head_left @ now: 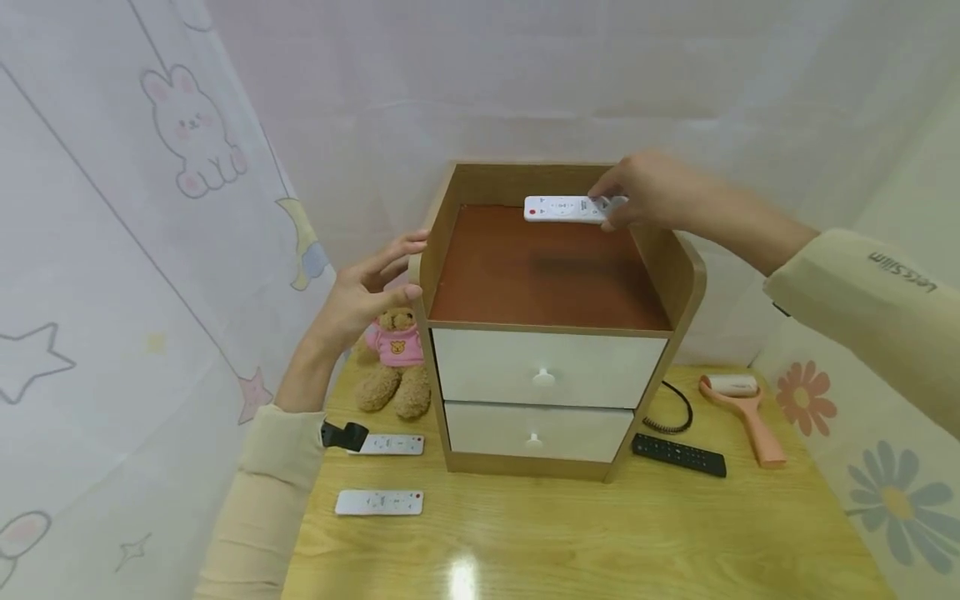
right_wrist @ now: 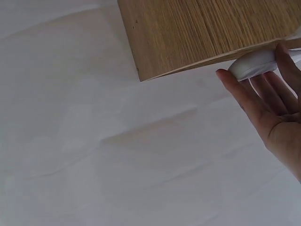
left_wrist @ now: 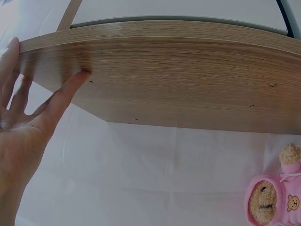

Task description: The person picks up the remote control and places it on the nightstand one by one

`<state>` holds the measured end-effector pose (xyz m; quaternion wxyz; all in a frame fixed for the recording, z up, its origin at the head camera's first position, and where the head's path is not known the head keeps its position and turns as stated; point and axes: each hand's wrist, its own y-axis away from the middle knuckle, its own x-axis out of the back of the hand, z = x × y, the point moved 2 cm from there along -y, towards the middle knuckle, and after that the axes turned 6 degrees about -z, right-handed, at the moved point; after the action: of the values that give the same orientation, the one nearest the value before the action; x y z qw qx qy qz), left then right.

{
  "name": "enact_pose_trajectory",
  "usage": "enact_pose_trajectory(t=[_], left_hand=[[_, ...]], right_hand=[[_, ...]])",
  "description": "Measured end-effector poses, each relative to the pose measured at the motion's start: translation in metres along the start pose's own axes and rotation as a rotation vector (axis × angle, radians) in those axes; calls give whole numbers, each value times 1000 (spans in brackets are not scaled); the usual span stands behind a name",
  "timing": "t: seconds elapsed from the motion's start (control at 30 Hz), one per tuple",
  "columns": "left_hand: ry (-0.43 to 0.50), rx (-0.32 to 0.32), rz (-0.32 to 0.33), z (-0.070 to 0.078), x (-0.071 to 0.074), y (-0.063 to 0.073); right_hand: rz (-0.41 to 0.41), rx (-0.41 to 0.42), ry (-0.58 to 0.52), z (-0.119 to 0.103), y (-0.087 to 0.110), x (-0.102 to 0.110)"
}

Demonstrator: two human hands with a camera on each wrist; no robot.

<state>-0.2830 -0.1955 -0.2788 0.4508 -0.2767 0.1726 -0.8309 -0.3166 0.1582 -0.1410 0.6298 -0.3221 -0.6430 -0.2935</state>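
Note:
My right hand (head_left: 637,193) pinches one end of a white remote control (head_left: 558,207) above the brown top shelf of a small two-drawer cabinet (head_left: 551,367). A shadow falls on the shelf below the remote. In the right wrist view, the thumb and fingers hold the remote's rounded end (right_wrist: 254,64) close to the cabinet's wooden side panel (right_wrist: 188,33). My left hand (head_left: 363,292) touches the cabinet's left side with its fingers spread. The left wrist view shows its fingertips on the wood-grain panel (left_wrist: 178,80). Both drawers look pushed in, each with a white knob.
A teddy bear (head_left: 401,350) in pink sits left of the cabinet. Two white remotes, a rear one (head_left: 390,444) and a front one (head_left: 380,502), lie on the wooden table (head_left: 540,533). Rightward are a black remote (head_left: 678,455), a coiled cord (head_left: 667,427) and an orange lint roller (head_left: 753,417).

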Motion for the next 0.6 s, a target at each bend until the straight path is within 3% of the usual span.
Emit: enact_pose_trajectory(t=[0.3,0.6], left_hand=[[-24,36,12,5,-6,0],[-19,0,11,0,-8,-6]], right_hand=[[-4,107,3,-4,-22,-8],[-123,4,-15,1,-40,-19]])
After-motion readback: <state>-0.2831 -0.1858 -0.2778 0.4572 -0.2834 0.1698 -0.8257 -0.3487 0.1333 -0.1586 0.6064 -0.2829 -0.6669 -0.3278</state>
